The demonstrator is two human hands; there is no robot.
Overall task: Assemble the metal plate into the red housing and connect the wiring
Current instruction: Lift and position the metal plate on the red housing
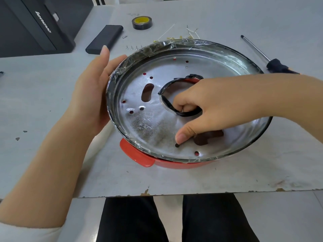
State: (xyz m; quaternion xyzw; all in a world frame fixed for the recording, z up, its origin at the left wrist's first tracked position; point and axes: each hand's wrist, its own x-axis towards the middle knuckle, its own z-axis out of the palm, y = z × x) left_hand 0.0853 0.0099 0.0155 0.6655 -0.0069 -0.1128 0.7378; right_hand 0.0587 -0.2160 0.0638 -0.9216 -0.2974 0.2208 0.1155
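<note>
Red housing (pixel 167 164) sits near the middle of my grey table (pixel 52 84), just back from the near edge, and the metal plate (pixel 157 130) is lying inside it, shiny face up, its rim wrapped in black tape and clear film. From the head camera I see my left hand (pixel 92 91) on the left side of the plate, palm against the wrapped rim, fingers straight and relaxed, bracing rather than gripping. My right hand (pixel 209 109) reaches in from the right: its fingers curl down into the big round hole at the plate's centre, hooked over the hole's near edge where black taped wiring (pixel 167 103) runs round the opening. The right thumb presses flat on the plate, its tip just beside a small hole. Whether those fingers actually pinch the wiring I cannot tell; the fingertips are hidden in the hole. Far side now: a roll of black tape (pixel 142 23) with a yellow core, a flat black bar (pixel 104 39) to its left, four small screws (pixel 133 48) just beyond the rim, and wire offcuts (pixel 191 33). Far right, a screwdriver (pixel 267 57) lies well apart from the housing. Far left, a black Lenovo box (pixel 38 25).
</note>
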